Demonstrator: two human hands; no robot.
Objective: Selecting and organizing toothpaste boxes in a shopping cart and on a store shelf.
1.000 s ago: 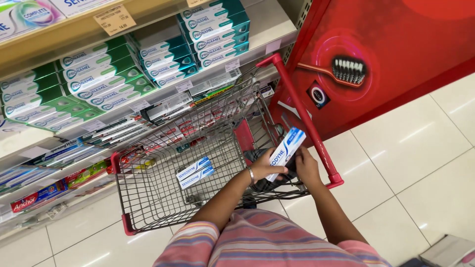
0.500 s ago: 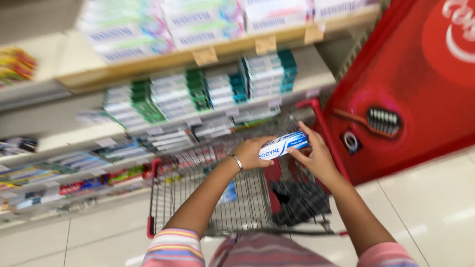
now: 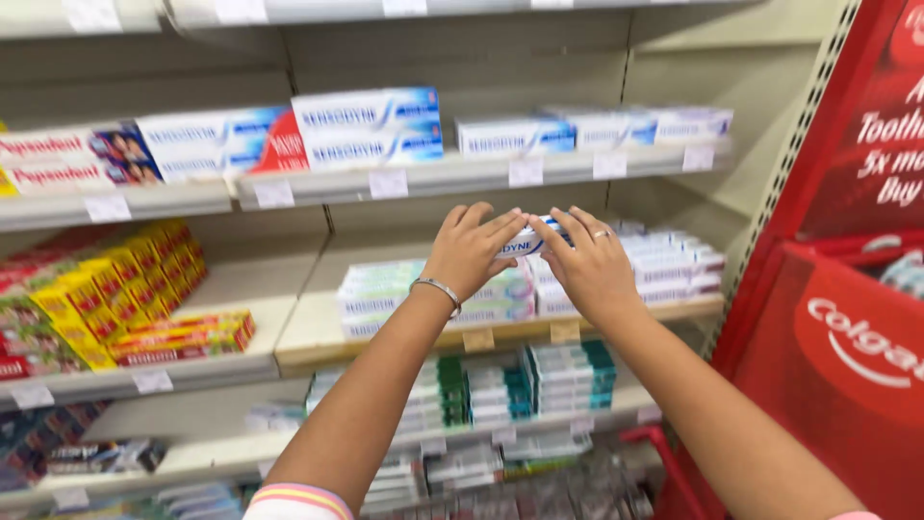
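Both my hands are raised in front of the store shelves and together grip one white and blue toothpaste box [image 3: 527, 241], held level. My left hand [image 3: 469, 252], with a metal bracelet on its wrist, covers the box's left end. My right hand [image 3: 589, 262], with a ring on one finger, covers its right end. Only the middle of the box shows between my fingers. Right behind the box lie stacks of pale toothpaste boxes [image 3: 635, 270] on the middle shelf [image 3: 500, 333].
The upper shelf [image 3: 433, 178] carries more white and blue boxes. Yellow and red boxes [image 3: 125, 308] fill the shelves at left. A red display stand [image 3: 847, 289] rises at right. A red cart handle [image 3: 664, 462] shows at the bottom.
My hands have lifted the box from above the shopping cart up to shelf height. The view has tilted upward, so the cart has almost dropped out of sight.
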